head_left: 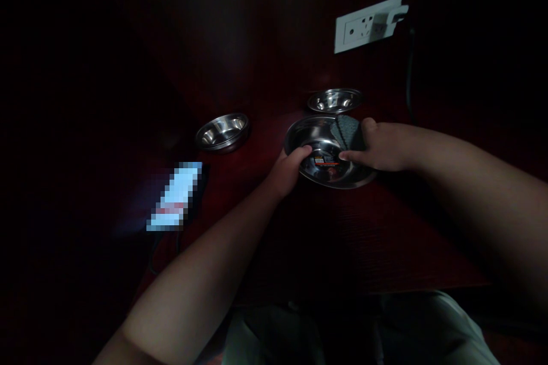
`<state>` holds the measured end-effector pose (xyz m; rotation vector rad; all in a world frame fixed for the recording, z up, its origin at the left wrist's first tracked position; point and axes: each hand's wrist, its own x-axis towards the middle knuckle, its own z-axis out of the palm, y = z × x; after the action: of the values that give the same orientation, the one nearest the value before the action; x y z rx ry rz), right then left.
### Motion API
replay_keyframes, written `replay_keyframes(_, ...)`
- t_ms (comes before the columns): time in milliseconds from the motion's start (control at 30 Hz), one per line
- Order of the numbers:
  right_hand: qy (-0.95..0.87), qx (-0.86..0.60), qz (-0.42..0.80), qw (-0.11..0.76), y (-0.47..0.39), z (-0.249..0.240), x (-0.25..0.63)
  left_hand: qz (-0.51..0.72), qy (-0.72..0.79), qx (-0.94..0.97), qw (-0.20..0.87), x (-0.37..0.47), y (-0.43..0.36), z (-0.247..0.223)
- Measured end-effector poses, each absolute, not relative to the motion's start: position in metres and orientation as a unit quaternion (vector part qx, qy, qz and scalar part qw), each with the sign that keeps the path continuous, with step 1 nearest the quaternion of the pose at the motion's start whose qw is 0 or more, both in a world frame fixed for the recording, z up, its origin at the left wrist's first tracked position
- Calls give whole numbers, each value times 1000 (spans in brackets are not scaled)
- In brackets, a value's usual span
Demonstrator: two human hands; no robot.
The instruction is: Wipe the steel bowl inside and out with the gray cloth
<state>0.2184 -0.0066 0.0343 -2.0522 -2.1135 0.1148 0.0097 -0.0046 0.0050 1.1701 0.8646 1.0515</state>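
A shiny steel bowl with a small printed label inside is tilted toward me above the dark red table. My left hand grips its left rim, thumb inside and fingers hidden beneath. On the right side, my right hand is closed on a grey-green cloth that lies against the bowl's inner wall and rim. Just behind stands another steel bowl. Farther left sit more steel bowls, which look stacked.
A lit phone, its screen blurred out, is at the left with a cable near it. On the back wall is a white socket panel with a plug and a hanging cord. The table's front edge runs above my legs.
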Motion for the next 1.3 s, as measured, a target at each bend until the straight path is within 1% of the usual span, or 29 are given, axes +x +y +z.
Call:
replay_keyframes(33,-707,-702,47,74,-8,37,217,458,376,509,624,10,-5,5)
replay_keyframes(100,-701,-709,53,54,-11,42,213,458,378,507,625,10,-5,5)
replay_keyframes(333,-695,-716,51,39,-14,46,208,455,373,519,620,9,-5,5)
replay_keyframes(1033,-706,-705,38,55,-10,40,213,463,375,501,628,11,-6,5)
replay_keyframes(1200,-709,-703,29,53,-4,38,215,452,412,486,624,10,-5,3)
replay_keyframes(1300,-712,-699,45,56,1,38,216,446,431,477,623,9,-5,4)
